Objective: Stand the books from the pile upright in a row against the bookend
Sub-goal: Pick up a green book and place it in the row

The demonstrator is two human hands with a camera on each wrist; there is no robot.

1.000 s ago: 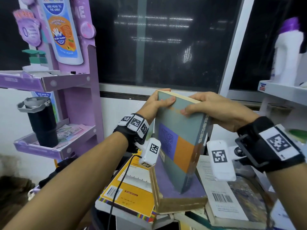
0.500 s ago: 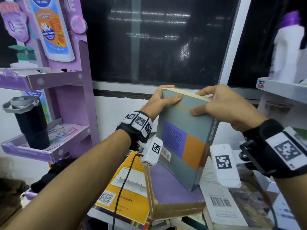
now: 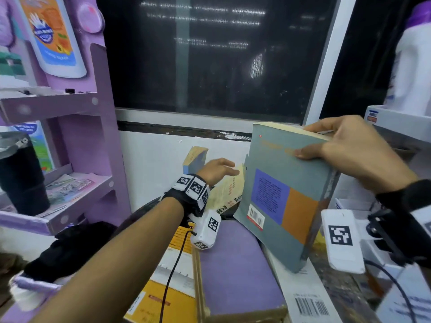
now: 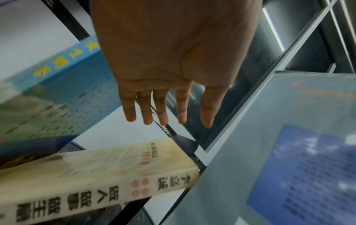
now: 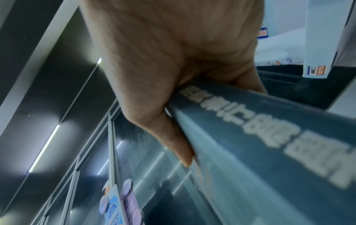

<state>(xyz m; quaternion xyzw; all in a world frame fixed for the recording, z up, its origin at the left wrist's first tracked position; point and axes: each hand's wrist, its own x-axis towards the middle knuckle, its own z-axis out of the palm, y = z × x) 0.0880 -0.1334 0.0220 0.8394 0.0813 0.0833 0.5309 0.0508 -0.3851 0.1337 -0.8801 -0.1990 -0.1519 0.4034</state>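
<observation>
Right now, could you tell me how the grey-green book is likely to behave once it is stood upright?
The grey-green book looks thick, so it may stand fairly steadily. Its soft cover could flex a little: the right hand pinches only its top edge. The cream book beside it leans, so the row might slide.

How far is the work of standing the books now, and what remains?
Early stage. Behind, one blue book stands and a cream book leans beside it, tilted; the bookend is not visible. The right hand grips the grey book, lifted off the pile. The left hand is open near the leaning book. The purple book, yellow book and others still lie flat.
</observation>
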